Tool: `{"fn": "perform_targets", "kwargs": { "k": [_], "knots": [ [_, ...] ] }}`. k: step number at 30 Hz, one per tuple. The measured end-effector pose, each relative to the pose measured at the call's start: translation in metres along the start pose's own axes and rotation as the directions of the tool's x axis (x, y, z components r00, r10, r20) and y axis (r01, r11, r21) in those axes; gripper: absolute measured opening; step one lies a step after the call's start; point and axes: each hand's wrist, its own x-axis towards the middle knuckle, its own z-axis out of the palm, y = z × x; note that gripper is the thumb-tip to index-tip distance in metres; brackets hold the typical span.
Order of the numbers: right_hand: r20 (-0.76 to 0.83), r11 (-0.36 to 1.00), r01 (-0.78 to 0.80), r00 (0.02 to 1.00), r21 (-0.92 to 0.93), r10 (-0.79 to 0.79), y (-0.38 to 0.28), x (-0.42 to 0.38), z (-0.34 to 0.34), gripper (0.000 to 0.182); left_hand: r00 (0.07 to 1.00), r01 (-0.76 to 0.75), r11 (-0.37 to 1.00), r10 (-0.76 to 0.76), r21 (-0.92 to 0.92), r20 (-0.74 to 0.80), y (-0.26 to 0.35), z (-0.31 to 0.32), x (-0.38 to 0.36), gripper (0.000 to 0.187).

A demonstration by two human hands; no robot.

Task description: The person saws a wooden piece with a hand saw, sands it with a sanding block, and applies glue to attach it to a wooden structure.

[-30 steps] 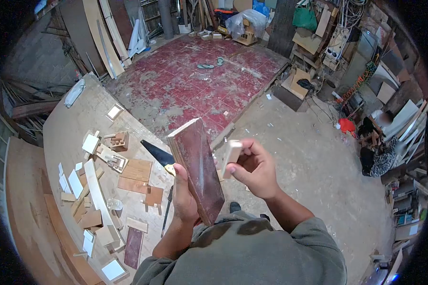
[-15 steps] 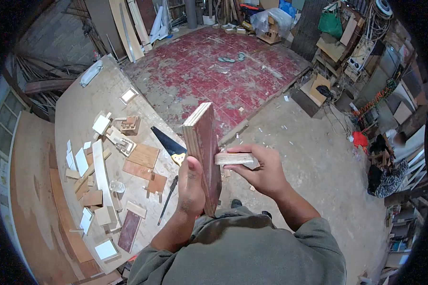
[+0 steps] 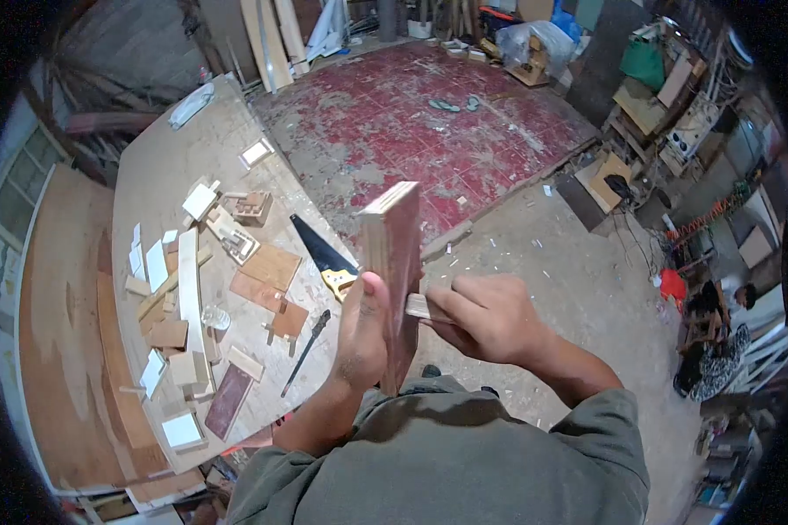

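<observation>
The left hand point(image 3: 363, 337) is raised at chest height, thumb up, fingers wrapped round a red-faced board point(image 3: 394, 262) held upright on edge. The right hand point(image 3: 490, 319) pinches a small pale wood block point(image 3: 418, 306), apparently pressed against the board's face. Both hover beside the worktop point(image 3: 158, 175); no writing is legible.

Both forearms raised at chest height: the left hand point(image 3: 363, 337) clamps its grip, thumb upright, while the right hand point(image 3: 490, 317) (fingers curled) pinches alongside.

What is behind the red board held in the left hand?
A small wood block in the right hand presses against the red board; its contact end is hidden.
</observation>
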Motion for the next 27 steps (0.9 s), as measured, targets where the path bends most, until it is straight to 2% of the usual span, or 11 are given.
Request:
{"fn": "perform_targets", "kwargs": {
  "k": [2,5,8,11,13,16,18,19,22,23,27],
  "knots": [
    [0.01,0.998,0.047,0.999,0.034,-0.048,0.01,0.003,-0.001,0.027,0.999,-0.039,0.992,0.036,-0.124,-0.024,-0.002,0.014,-0.001,0.073],
    [-0.002,0.998,0.032,0.999,0.061,-0.032,0.025,0.009,0.011,0.031,0.995,-0.04,0.981,0.057,0.192,-0.086,0.007,0.014,-0.002,0.061],
    [0.015,0.987,0.125,0.992,0.099,-0.127,0.02,-0.007,0.023,0.033,0.989,0.011,0.979,0.019,0.202,-0.145,0.002,0.012,-0.008,0.054],
    [0.079,0.973,0.18,0.978,0.144,-0.193,0.027,-0.006,0.025,0.034,0.971,-0.052,0.957,0.115,0.285,-0.208,-0.014,0.011,-0.011,0.057],
    [-0.033,0.974,0.135,0.991,0.185,-0.131,0.046,0.009,0.035,0.035,0.964,-0.028,0.977,0.082,0.211,-0.252,-0.019,0.017,-0.018,0.054],
    [0.012,0.933,0.304,0.95,0.194,-0.312,0.031,-0.004,0.045,0.028,0.942,-0.048,0.999,0.053,0.025,-0.33,-0.024,0.011,-0.024,0.052],
    [0.096,0.922,0.292,0.941,0.256,-0.324,0.024,-0.002,0.046,0.028,0.955,-0.088,0.995,0.069,-0.052,-0.29,-0.024,0.001,-0.031,0.049],
    [0.069,0.925,0.293,0.946,0.24,-0.317,0.033,0.007,0.054,0.028,0.914,-0.096,0.995,0.087,-0.002,-0.397,-0.027,0.009,-0.031,0.043],
    [-0.038,0.92,0.283,0.958,0.27,-0.284,0.034,0.023,0.065,0.028,0.88,-0.178,0.981,0.191,0.071,-0.435,-0.039,-0.004,-0.034,0.04],
    [-0.009,0.899,0.318,0.944,0.302,-0.331,0.021,0.017,0.065,0.027,0.898,-0.137,0.99,0.114,-0.024,-0.424,-0.029,-0.008,-0.042,0.058],
    [0.044,0.867,0.362,0.916,0.342,-0.399,0.015,0.034,0.075,0.034,0.857,-0.046,0.999,0.05,0.021,-0.513,-0.009,-0.012,-0.054,0.043]
  ]
}}
